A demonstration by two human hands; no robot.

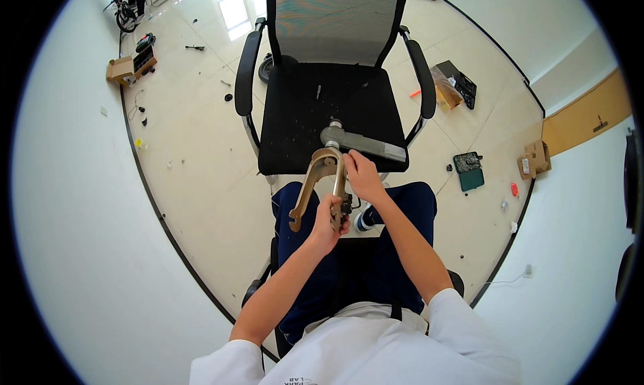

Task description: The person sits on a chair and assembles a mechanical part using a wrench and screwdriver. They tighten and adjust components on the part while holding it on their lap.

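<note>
Two hands brace a tan metal fork (pixel 310 183) against the front of a chair seat (pixel 292 130).
From my distant post I see the left hand (pixel 325 220) wrapped around the lower end of the fork's right leg, beside a black fitting (pixel 346 206), presumably to steady the weight from below. The right hand (pixel 363 177) grips higher on that same leg, near the crown, which I judge gives control over tilt. The fork sits above the person's lap, its crown toward the grey arm (pixel 370 143) lying on the seat, which likely serves as a support; I cannot tell how firmly they join.
</note>
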